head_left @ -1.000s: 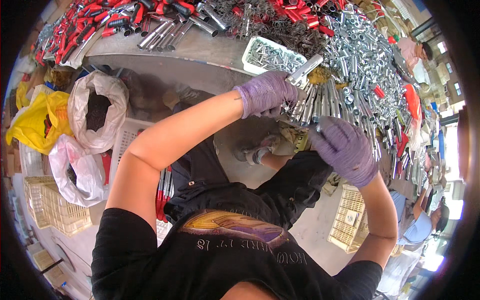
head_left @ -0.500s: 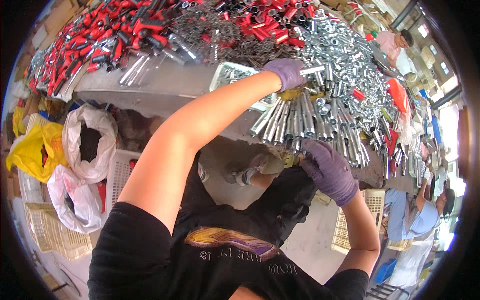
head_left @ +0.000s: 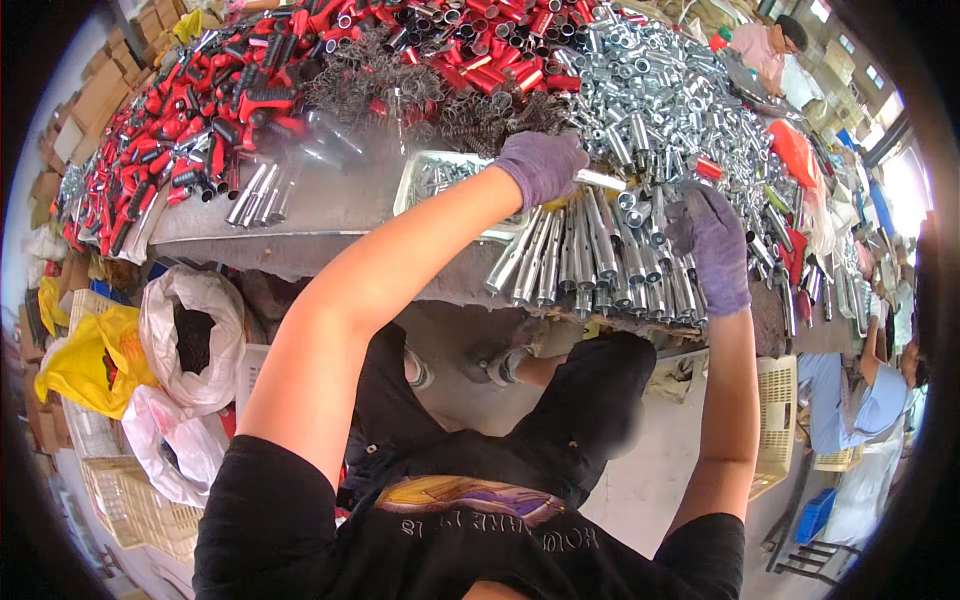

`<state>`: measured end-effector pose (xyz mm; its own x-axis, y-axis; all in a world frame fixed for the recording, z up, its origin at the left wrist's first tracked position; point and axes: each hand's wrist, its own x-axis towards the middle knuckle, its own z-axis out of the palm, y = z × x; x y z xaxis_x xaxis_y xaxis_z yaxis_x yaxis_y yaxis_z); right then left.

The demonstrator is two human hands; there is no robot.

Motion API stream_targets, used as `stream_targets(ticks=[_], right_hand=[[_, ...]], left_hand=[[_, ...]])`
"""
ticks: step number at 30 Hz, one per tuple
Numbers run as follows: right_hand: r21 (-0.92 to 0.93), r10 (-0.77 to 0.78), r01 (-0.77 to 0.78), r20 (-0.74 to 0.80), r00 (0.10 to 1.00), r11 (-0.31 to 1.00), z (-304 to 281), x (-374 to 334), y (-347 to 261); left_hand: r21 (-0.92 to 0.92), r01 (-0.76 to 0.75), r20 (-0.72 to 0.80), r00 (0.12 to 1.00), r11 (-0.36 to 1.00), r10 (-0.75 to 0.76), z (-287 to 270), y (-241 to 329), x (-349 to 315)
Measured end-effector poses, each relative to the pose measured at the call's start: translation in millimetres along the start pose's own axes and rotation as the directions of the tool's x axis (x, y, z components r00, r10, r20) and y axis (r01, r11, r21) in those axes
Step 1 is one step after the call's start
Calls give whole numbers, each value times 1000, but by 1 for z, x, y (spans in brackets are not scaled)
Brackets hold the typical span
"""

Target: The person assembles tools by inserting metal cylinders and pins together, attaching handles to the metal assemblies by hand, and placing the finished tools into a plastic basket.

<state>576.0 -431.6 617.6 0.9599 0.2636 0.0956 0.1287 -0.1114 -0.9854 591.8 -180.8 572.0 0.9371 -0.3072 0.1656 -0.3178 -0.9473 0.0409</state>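
Tube [head_left: 603,181] pinched in L hand [head_left: 543,167], R hand [head_left: 712,245] nr metal pcs [head_left: 655,110], fingers bent, can't tell grip

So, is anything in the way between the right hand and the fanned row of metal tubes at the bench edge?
Nothing visible is: the right hand is at the row's right side, and no other item shows between it and the metal tubes. A short red tube lies beyond the hand.
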Motion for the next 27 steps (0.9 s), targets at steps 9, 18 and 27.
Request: stream_targets(ticks=[9, 18, 27], right_hand=[[87, 72, -73, 11, 997, 993, 27, 22, 21], [-21, -179, 178, -110, 978, 984, 1, 31, 9], [-73, -163, 159, -41, 986, 984, 39, 32, -10]], left_hand=[[-95, 0, 5, 1000, 996, 1, 5, -6, -19], [-429, -153, -303, 953, 890, 18, 23, -27, -25], [-897, -112, -223, 949, 427, -222, 22, -17, -76]])
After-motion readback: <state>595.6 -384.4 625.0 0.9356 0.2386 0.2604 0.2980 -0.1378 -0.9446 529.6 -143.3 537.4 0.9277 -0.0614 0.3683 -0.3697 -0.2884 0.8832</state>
